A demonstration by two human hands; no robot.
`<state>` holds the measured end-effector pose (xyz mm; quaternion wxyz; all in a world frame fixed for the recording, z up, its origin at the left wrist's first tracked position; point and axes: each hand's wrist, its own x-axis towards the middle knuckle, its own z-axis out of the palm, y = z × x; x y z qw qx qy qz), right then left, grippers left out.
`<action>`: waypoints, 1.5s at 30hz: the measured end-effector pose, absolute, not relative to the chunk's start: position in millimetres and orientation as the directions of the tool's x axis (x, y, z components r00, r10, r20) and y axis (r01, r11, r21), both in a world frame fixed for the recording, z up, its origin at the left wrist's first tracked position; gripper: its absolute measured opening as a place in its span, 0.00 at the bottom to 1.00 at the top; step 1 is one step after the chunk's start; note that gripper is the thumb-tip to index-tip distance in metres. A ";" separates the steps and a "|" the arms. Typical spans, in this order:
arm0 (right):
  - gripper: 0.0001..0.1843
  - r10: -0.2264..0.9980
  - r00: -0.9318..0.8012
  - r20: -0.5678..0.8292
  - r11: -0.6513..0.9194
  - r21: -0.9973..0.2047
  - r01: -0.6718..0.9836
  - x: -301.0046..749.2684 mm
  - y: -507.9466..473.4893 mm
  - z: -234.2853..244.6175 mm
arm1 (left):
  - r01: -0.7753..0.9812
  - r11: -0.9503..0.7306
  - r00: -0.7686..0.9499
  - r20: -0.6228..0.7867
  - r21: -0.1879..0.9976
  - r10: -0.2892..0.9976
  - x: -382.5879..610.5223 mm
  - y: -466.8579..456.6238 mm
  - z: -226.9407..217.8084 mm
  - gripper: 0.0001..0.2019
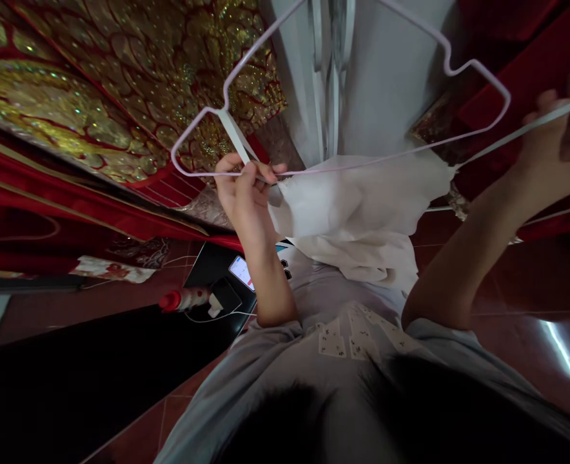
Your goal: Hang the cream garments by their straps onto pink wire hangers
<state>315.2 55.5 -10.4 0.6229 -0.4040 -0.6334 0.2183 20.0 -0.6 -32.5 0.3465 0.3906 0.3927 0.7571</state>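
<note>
Ideally, I'd steady the lilac hanger [362, 165] pinched in my left hand [247, 193] and keep the strap [512, 133] flat at my right hand [549, 151], its grip unclear.

no readable text; the lit screen [241, 272] is too small.

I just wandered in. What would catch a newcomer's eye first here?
Probably the glittering gold-patterned cloth filling the upper left. Next comes the pale pink hanger across the top middle, with the left hand at its lower bar and white fabric hanging below. At the right edge, a white strap stretches taut to the right hand.
</note>
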 end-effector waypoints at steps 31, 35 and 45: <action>0.11 0.705 -0.356 0.613 0.698 -0.511 0.501 258.8 22.4 -29.8 | -0.050 -0.402 -0.316 0.367 0.914 0.875 -0.7 -18.8 -38.1 0.11; 0.09 0.693 -0.316 0.648 0.702 -0.510 0.497 259.0 23.2 -32.0 | 0.148 -0.316 -0.040 0.325 0.937 0.945 -19.4 -50.9 -19.5 0.16; 0.08 0.681 -0.301 0.667 0.717 -0.525 0.460 259.1 24.5 -40.6 | -0.136 -0.506 -0.441 0.405 0.852 0.801 -46.3 -21.1 -8.5 0.20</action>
